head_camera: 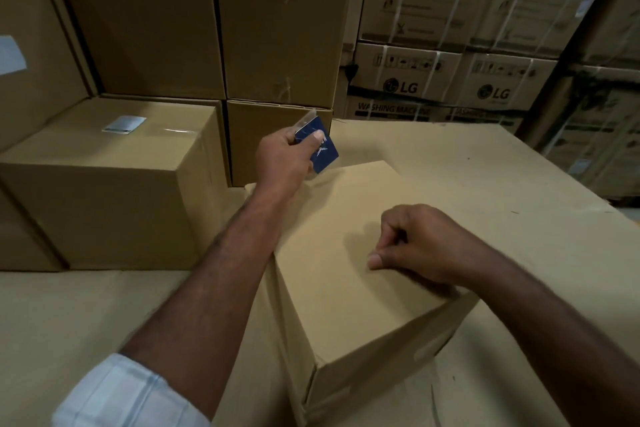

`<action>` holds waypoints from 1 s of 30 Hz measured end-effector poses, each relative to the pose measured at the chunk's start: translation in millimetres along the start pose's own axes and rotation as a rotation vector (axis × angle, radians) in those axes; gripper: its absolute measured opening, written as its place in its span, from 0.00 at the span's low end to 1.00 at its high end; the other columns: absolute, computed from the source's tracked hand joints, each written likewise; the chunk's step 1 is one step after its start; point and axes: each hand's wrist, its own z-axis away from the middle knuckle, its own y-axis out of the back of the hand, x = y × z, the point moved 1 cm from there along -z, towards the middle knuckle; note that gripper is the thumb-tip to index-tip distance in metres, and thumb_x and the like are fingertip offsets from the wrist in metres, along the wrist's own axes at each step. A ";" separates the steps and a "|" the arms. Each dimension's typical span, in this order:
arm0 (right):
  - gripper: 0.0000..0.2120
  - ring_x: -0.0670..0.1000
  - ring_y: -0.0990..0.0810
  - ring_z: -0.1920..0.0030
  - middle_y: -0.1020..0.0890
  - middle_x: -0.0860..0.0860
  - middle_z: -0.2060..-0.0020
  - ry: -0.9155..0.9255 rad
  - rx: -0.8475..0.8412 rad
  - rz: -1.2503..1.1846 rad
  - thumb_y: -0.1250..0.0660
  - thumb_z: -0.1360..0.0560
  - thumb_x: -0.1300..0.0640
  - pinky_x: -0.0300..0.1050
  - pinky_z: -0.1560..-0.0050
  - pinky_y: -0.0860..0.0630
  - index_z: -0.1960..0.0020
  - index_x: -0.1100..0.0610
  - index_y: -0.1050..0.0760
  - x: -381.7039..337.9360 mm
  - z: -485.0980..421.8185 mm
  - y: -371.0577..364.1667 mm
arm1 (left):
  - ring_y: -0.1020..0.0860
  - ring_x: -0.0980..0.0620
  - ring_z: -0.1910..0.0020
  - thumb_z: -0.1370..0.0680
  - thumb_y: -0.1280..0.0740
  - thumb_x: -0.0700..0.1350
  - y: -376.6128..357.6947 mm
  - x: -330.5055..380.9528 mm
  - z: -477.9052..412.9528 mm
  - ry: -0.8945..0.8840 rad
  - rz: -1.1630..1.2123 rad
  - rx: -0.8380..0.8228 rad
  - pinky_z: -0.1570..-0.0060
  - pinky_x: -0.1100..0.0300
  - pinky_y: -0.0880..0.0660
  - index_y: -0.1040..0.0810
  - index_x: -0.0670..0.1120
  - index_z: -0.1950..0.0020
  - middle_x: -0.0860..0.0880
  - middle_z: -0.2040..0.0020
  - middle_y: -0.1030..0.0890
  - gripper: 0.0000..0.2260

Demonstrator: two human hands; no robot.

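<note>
A plain brown cardboard box (349, 218) lies in front of me on a wide cardboard surface (485, 163). My left hand (284, 158) is stretched over the box's far corner and grips a small dark blue card-like packet (323, 149) with a clear plastic edge, thumb pressed on its face. My right hand (415, 243) rests on the top of the box near its right edge, its fingers curled in with the thumb sticking out; I see nothing in it.
Closed brown cartons (114, 177) are stacked at the left and behind (280, 35), one with a white label. Strapped LG washing machine boxes (450, 80) form a wall at the back right. A dark post (581, 28) slants at the right.
</note>
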 end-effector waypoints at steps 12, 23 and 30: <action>0.14 0.52 0.32 0.35 0.27 0.49 0.38 0.086 0.191 0.342 0.41 0.20 0.40 0.54 0.38 0.37 0.40 0.45 0.28 -24.8 -87.3 -26.7 | 0.22 0.59 0.68 0.21 0.29 0.49 7.3 -1.5 -0.9 -0.016 0.004 0.026 0.67 0.62 0.25 0.17 0.46 0.48 0.52 0.62 0.18 0.07; 0.41 0.45 0.60 0.21 0.60 0.40 0.21 -0.007 -0.206 0.483 0.64 0.30 0.27 0.59 0.22 0.62 0.20 0.41 0.61 -12.2 -12.4 -2.4 | 0.20 0.56 0.58 0.21 0.29 0.50 4.0 1.6 -0.8 -0.016 -0.022 0.021 0.59 0.60 0.21 0.17 0.47 0.45 0.50 0.50 0.16 0.09; 0.50 0.44 0.63 0.21 0.61 0.45 0.20 0.173 -0.205 0.491 0.66 0.34 0.24 0.50 0.21 0.59 0.19 0.49 0.63 -69.0 25.7 -47.5 | 0.20 0.56 0.60 0.21 0.29 0.50 8.7 -1.2 -2.6 -0.029 -0.051 0.028 0.61 0.58 0.21 0.17 0.49 0.49 0.49 0.52 0.16 0.06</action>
